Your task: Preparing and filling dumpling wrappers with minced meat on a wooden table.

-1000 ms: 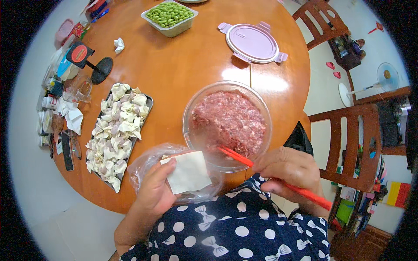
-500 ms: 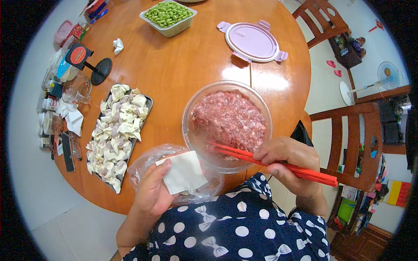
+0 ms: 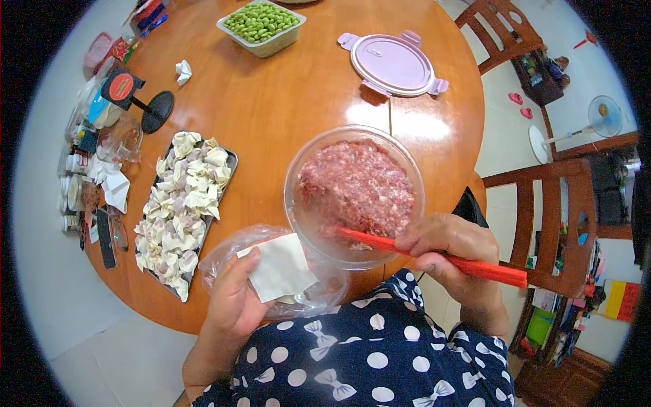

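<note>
Wrapper [image 3: 281, 269], square and white, lies held in left hand [image 3: 234, 298]; right hand [image 3: 447, 251] grips red chopsticks [image 3: 434, 256].

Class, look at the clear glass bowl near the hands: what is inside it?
The glass bowl holds pink minced meat, and the tips of the red chopsticks in the right hand dip in. The bowl's bottom beneath the meat is covered.

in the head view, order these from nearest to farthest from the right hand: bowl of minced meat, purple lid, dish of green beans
1. bowl of minced meat, just ahead-left of the right hand.
2. purple lid, far across the table.
3. dish of green beans, farthest, at the far left edge.
</note>
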`<state>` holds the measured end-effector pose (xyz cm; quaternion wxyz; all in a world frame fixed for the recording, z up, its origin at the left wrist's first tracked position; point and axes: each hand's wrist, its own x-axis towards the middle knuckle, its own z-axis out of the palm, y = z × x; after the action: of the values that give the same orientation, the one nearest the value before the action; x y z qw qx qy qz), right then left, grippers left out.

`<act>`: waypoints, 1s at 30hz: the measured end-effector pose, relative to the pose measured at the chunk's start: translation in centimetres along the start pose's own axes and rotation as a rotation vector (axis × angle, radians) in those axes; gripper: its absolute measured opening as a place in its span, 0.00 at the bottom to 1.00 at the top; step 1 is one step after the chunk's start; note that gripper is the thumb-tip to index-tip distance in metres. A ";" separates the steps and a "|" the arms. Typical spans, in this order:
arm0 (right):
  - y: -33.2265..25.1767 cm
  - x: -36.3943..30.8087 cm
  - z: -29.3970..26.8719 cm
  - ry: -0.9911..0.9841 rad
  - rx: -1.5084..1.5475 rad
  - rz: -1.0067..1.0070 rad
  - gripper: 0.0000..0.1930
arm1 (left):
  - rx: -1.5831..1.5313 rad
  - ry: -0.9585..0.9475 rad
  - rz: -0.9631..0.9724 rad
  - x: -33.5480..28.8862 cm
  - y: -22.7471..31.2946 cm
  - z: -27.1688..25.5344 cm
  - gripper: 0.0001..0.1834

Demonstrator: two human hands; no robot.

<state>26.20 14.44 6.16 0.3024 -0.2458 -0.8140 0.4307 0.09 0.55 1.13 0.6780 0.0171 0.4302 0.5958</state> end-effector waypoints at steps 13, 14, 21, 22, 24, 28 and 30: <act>1.8 -1.3 2.1 0.160 0.120 0.078 0.05 | -0.033 -0.030 0.045 -0.5 1.2 0.2 0.23; 2.2 -1.4 2.4 0.180 0.159 0.103 0.05 | -0.030 -0.033 0.045 -0.5 1.2 0.2 0.23; -0.2 -1.2 1.7 0.120 -0.036 -0.055 0.06 | -0.028 -0.072 0.082 -0.2 1.4 -0.1 0.23; -0.6 -1.2 1.7 0.080 -0.065 -0.116 0.06 | -0.038 -0.067 0.082 -0.4 1.4 -0.2 0.22; -0.4 -1.2 2.4 0.041 -0.110 -0.174 0.07 | -0.045 -0.068 0.081 -0.6 1.3 -0.3 0.22; -0.4 -0.9 3.3 0.040 -0.181 -0.243 0.07 | -0.054 -0.050 0.078 -0.2 1.2 -0.2 0.22; 0.0 -0.7 3.3 0.056 -0.164 -0.238 0.06 | -0.043 -0.037 0.087 -0.4 1.2 0.0 0.22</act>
<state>24.37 12.15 4.50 0.3529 -0.1836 -0.8609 0.3171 -0.86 0.54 2.01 0.6597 0.0324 0.4035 0.6332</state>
